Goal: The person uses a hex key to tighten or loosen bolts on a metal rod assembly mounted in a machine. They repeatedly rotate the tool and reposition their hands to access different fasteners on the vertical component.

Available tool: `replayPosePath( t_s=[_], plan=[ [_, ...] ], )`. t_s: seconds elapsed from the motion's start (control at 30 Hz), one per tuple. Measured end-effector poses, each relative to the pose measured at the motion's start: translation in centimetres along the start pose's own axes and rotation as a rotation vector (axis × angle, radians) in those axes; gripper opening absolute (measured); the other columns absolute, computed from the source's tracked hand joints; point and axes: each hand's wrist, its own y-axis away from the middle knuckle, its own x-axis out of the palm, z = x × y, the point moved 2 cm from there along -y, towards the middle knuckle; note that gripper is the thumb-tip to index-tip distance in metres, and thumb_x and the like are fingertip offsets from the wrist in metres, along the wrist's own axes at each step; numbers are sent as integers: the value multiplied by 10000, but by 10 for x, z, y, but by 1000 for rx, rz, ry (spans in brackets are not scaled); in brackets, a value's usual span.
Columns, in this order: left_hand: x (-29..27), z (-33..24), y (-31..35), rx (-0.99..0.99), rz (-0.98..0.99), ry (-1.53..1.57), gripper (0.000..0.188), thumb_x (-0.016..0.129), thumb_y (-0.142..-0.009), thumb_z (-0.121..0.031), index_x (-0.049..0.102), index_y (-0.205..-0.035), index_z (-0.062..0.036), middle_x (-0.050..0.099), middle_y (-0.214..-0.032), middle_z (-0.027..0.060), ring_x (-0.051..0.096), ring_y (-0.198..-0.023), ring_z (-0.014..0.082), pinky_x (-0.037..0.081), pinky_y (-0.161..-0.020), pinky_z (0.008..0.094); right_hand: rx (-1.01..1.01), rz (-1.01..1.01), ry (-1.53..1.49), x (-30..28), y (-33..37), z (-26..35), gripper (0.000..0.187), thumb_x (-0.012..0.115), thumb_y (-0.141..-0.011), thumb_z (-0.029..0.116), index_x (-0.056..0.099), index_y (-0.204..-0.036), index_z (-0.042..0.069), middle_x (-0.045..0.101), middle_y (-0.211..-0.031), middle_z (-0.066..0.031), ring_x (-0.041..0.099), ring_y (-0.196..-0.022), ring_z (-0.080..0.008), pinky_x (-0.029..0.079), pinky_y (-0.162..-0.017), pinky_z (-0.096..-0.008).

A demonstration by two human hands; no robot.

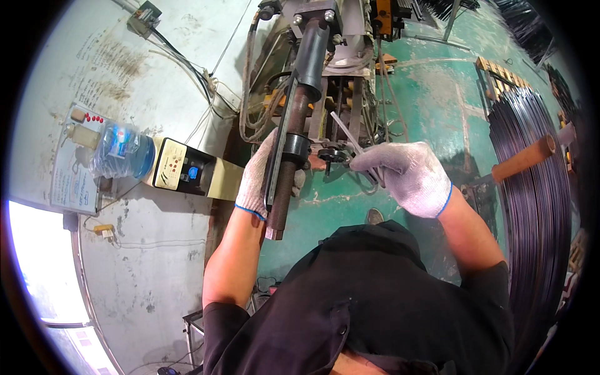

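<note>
A machine's thick threaded shaft [284, 194] runs toward me, with a black round collar [295, 150] on it. Along its left side lies a long flat dark bar [278, 140]. My left hand [253, 184], in a white knit glove, is wrapped round the shaft and bar from below near the collar; fingertips show on the right side. In my gloved right hand [406, 175], a slim grey metal rod [345, 132] is pinched, its free end pointing up-left toward the machine. The part inside the palm is hidden. A small black handwheel [332, 153] sits between my hands.
The machine body [347, 56] with hoses [248, 94] stands ahead. Left, against the white wall, is a water dispenser [181, 169] with a blue bottle [128, 150]. To the right lie long dark bars [537, 200] and a rusty orange tube [525, 158].
</note>
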Motion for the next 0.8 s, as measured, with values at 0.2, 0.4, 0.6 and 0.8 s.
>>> replayPosePath(
  t_s=[0.2,0.4,0.6,0.8],
  plan=[
    [8,-2,4,51,10,-61,569,523,-1162,-576,694,-1157,-34,734,-802,149,668,-481,219,523,-380,320,-169,-98,91,-6,-8,19,377,781,-885,-114,818,-1226,44,832,-992,-148,841,-889,-278,648,-778,-350],
    [-2,1,-4,37,6,-34,566,528,-1163,-575,697,-1158,-35,737,-796,143,670,-478,222,531,-382,320,-233,-108,400,4,-7,17,216,914,-868,80,790,-1040,37,764,-904,-141,776,-855,-355,621,-775,-426],
    [0,0,-3,25,-14,-3,582,532,-1160,-582,703,-1138,-27,739,-788,141,675,-481,222,537,-385,319,195,5,86,22,-12,12,250,867,-903,128,765,-1103,20,719,-859,-100,723,-792,-237,580,-748,-391],
    [-3,0,-4,21,25,-3,598,539,-1159,-586,724,-1159,-18,748,-795,142,688,-496,225,571,-405,335,482,-35,-306,43,-22,14,372,755,-1034,347,815,-1164,3,759,-769,-92,724,-674,-184,591,-707,-374]
  ],
)
